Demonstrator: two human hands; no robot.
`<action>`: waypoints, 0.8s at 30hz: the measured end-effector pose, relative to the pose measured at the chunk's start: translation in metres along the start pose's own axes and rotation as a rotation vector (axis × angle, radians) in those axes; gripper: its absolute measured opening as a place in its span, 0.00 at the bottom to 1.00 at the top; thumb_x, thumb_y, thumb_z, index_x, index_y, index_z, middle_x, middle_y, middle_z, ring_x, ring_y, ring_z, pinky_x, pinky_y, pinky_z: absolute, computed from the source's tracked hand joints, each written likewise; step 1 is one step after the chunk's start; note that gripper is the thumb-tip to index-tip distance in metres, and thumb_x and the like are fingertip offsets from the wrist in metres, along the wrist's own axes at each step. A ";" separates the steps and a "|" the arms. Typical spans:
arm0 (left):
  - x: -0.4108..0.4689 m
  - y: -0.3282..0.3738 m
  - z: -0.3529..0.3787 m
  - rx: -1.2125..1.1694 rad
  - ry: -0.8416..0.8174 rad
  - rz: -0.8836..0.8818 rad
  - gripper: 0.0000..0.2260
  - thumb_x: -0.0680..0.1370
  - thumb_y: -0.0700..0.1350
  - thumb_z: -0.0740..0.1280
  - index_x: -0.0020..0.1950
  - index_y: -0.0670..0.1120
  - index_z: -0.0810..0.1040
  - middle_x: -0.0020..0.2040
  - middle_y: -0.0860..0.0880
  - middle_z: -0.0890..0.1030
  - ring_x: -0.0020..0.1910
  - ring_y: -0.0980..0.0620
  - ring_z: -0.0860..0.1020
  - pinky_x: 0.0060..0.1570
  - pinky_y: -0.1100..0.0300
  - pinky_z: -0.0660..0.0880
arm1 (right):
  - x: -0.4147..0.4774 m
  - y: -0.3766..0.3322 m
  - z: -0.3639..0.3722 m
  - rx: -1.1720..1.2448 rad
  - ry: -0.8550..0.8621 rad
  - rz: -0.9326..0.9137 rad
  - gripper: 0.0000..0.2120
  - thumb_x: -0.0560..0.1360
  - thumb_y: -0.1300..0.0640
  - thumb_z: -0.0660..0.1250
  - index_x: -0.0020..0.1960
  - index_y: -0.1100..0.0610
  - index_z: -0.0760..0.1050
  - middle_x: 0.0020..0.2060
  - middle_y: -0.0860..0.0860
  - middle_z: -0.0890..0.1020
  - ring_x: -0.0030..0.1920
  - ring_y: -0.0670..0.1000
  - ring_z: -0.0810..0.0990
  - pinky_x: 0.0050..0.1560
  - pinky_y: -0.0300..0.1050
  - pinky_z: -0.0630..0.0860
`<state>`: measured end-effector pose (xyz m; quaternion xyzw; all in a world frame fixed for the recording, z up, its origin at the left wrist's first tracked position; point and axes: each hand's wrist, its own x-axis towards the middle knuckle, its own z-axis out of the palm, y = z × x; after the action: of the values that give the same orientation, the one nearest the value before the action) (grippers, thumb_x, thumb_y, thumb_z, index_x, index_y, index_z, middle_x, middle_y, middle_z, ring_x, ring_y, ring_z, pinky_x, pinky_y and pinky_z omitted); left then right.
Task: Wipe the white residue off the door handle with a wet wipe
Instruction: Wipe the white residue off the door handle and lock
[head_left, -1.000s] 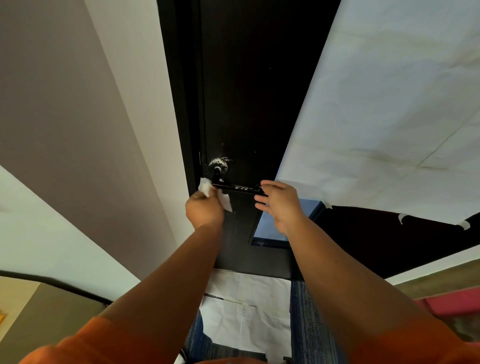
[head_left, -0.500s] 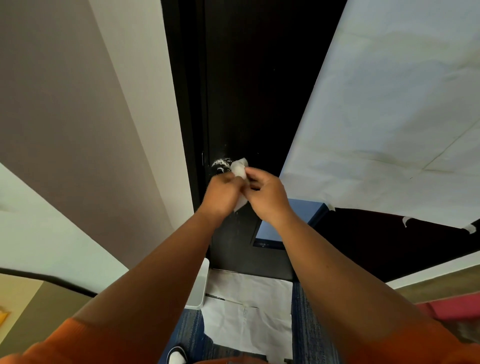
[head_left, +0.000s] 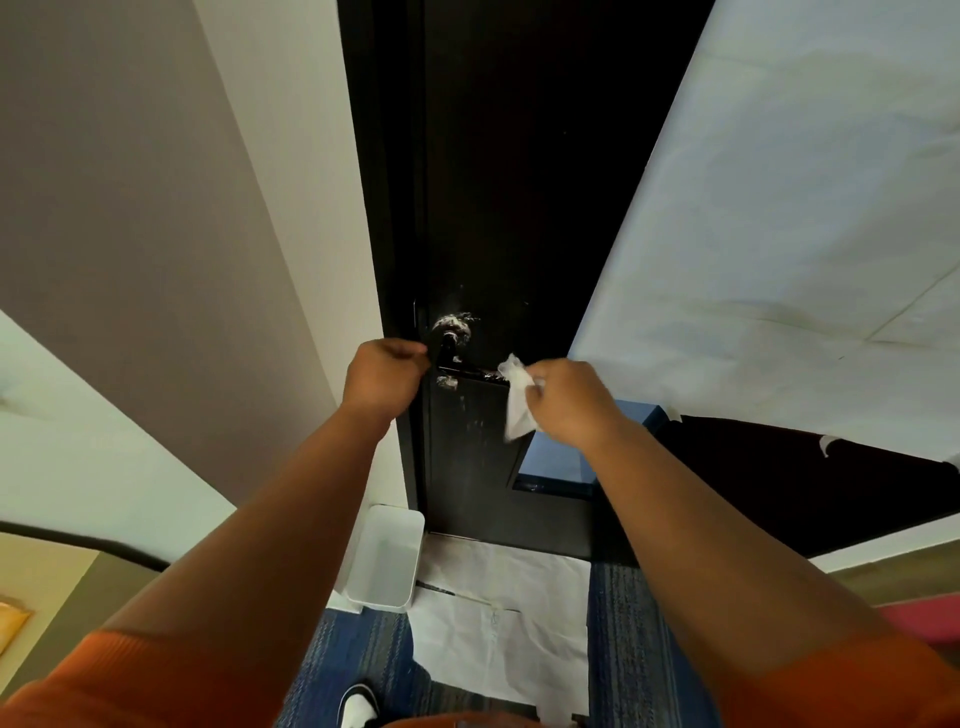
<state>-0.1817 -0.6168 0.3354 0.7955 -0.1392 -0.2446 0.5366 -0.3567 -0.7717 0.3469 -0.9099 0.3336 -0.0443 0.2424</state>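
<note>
Tight corner at a doorway, seen steeply downward. A dark door (head_left: 519, 208) stands straight ahead. A taupe wall (head_left: 130, 208) is at left, with a pale strip between it and the door frame. At right a large sheet of white paper (head_left: 779, 234) covers the surface, taped along its lower edge, with a dark surface under it. A blue panel (head_left: 561, 462) shows low, just right of the door. The floor is blue striped carpet (head_left: 358, 649), partly covered by creased white paper sheets (head_left: 498, 613) at the foot of the door. A white rectangular bin (head_left: 387, 558) stands on the floor against the frame with its top open; the inside that shows is plain white. The door handle (head_left: 467, 370) is a dark lever near the door's left edge, running rightward from a round base. White residue (head_left: 451, 327) rings that base, with more smears on the door just under the lever and specks further down. The left hand (head_left: 384, 374) is curled, fingertips at the base end of the handle; I cannot tell whether it grips it. The right hand (head_left: 571, 402) is at the lever's free end and pinches the wet wipe (head_left: 517, 400). The wipe's crumpled top touches the lever tip and the rest hangs below. Orange sleeves (head_left: 130, 680) show at the bottom edge, and the toe of a shoe (head_left: 358, 706) is on the carpet.
</note>
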 end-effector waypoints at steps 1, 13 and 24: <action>-0.001 -0.003 0.004 0.030 -0.014 -0.005 0.05 0.78 0.46 0.73 0.53 0.53 0.86 0.53 0.48 0.86 0.55 0.45 0.83 0.62 0.47 0.79 | -0.001 -0.010 0.005 -0.039 -0.018 -0.020 0.12 0.80 0.59 0.63 0.61 0.56 0.80 0.49 0.57 0.84 0.44 0.54 0.81 0.41 0.42 0.72; 0.007 -0.008 0.008 0.072 -0.054 0.019 0.06 0.77 0.47 0.75 0.52 0.50 0.88 0.47 0.51 0.86 0.51 0.49 0.83 0.60 0.49 0.80 | 0.026 -0.039 0.011 -0.183 -0.136 0.049 0.07 0.77 0.63 0.62 0.51 0.59 0.78 0.43 0.56 0.80 0.47 0.60 0.81 0.47 0.51 0.79; 0.018 -0.007 0.003 0.099 -0.122 0.048 0.04 0.74 0.45 0.77 0.48 0.48 0.89 0.45 0.49 0.88 0.48 0.49 0.84 0.60 0.46 0.80 | 0.023 -0.097 0.023 -0.251 -0.171 0.010 0.08 0.76 0.62 0.66 0.54 0.59 0.78 0.49 0.56 0.82 0.50 0.59 0.82 0.54 0.53 0.80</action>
<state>-0.1688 -0.6256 0.3237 0.8014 -0.2024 -0.2724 0.4926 -0.2765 -0.7123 0.3701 -0.9318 0.3195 0.0766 0.1543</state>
